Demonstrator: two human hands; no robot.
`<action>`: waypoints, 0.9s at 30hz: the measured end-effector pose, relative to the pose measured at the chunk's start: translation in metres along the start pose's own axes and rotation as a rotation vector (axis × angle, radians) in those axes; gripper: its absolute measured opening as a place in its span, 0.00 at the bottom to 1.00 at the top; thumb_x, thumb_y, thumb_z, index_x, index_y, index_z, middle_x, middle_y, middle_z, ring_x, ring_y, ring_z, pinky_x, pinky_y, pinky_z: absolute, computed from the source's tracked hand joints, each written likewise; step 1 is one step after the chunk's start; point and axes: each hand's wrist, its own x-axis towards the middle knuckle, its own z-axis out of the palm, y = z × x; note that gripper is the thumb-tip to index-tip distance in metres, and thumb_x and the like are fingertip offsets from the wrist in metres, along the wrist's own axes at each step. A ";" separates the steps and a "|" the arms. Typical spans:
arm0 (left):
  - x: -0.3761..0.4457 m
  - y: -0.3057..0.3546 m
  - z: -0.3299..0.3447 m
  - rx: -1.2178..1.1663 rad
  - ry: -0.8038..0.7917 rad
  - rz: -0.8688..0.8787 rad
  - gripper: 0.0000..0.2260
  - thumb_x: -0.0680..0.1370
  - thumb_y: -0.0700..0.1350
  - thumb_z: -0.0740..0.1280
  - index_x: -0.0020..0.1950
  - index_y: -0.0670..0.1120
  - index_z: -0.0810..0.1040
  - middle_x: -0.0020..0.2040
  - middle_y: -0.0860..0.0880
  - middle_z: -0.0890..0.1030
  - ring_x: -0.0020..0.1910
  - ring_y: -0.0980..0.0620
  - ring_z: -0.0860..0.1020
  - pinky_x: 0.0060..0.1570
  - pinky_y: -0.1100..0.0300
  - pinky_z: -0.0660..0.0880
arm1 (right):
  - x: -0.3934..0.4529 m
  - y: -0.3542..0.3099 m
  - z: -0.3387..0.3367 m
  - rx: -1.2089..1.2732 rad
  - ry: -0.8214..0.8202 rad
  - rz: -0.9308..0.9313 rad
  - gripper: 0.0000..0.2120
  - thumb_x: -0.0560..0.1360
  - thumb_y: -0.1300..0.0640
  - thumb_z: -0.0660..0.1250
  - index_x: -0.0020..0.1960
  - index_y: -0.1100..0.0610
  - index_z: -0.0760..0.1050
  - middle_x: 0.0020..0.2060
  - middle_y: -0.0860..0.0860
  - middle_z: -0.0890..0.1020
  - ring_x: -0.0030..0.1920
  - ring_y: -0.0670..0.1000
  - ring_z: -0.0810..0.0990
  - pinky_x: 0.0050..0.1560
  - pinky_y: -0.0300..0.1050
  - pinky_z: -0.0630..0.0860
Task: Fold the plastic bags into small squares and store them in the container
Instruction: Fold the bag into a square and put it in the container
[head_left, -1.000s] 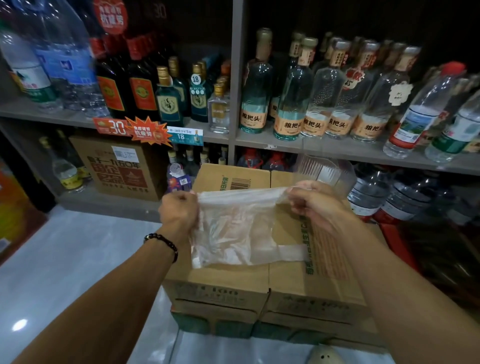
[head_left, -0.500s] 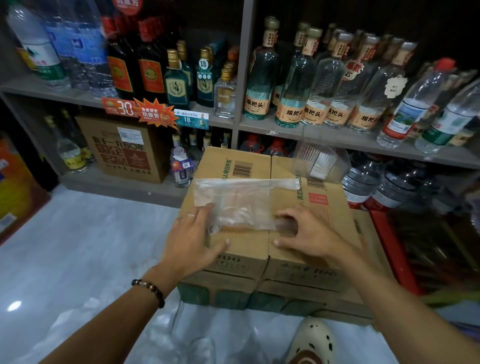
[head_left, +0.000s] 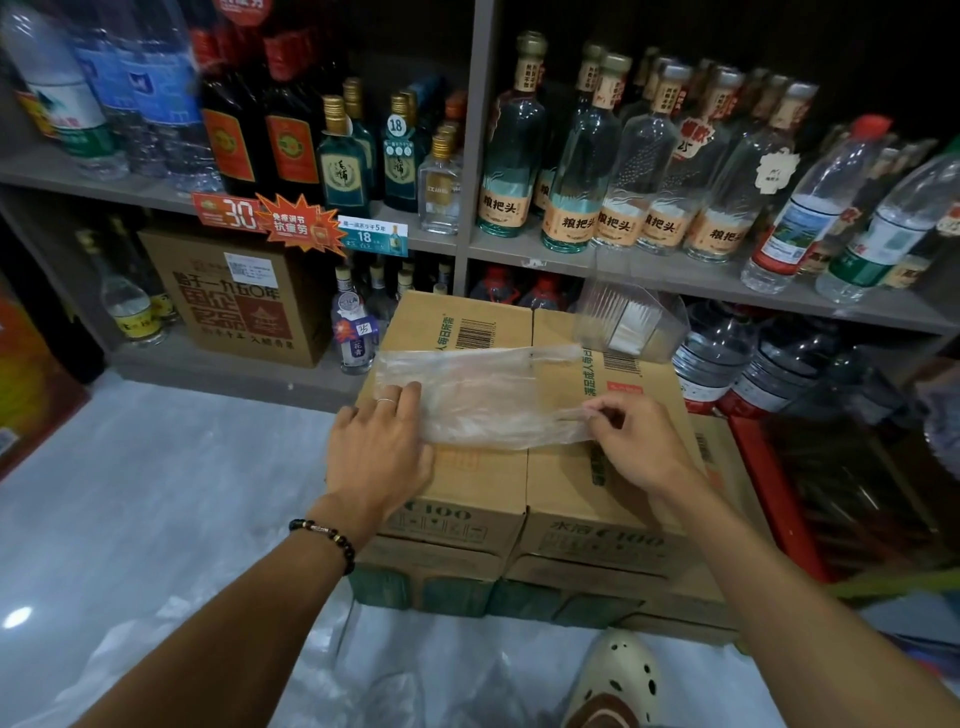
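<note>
A clear plastic bag (head_left: 478, 395) lies spread flat on top of stacked cardboard boxes (head_left: 467, 499). My left hand (head_left: 382, 449) rests flat on the bag's left end, fingers straight, pressing it down. My right hand (head_left: 631, 441) pinches the bag's lower right corner between thumb and fingers and lifts it a little. A clear plastic container (head_left: 631, 325) with white folded pieces inside sits at the far right corner of the box top.
Shelves (head_left: 675, 273) of glass and plastic bottles stand behind the boxes. A brown carton (head_left: 239, 296) sits on the low shelf at left. More clear plastic bags (head_left: 415, 670) lie on the pale floor near my shoe (head_left: 615, 680). Red crates (head_left: 769, 467) are at right.
The bag was held up in the air between both hands, then laid down on the box top. My left hand now presses its left end and my right hand has taken the lower right corner.
</note>
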 end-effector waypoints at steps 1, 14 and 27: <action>0.000 -0.001 -0.001 0.027 -0.011 0.017 0.22 0.72 0.50 0.65 0.64 0.45 0.71 0.51 0.46 0.80 0.45 0.44 0.81 0.44 0.51 0.75 | 0.001 0.001 -0.002 -0.018 0.035 -0.006 0.08 0.79 0.62 0.66 0.46 0.52 0.82 0.42 0.40 0.81 0.47 0.42 0.77 0.51 0.40 0.72; -0.010 0.002 0.003 -0.126 -0.201 0.331 0.27 0.79 0.59 0.47 0.72 0.49 0.69 0.73 0.46 0.70 0.73 0.46 0.66 0.71 0.47 0.64 | -0.010 0.034 -0.023 -0.287 0.016 0.218 0.21 0.76 0.48 0.69 0.68 0.48 0.72 0.65 0.51 0.76 0.63 0.56 0.74 0.64 0.60 0.73; -0.001 0.008 0.002 -0.152 -0.145 0.311 0.29 0.78 0.57 0.46 0.73 0.45 0.68 0.71 0.44 0.70 0.70 0.43 0.69 0.66 0.48 0.67 | -0.014 -0.032 0.062 -0.664 -0.372 -0.274 0.28 0.85 0.43 0.43 0.81 0.50 0.42 0.80 0.50 0.42 0.79 0.50 0.39 0.73 0.48 0.35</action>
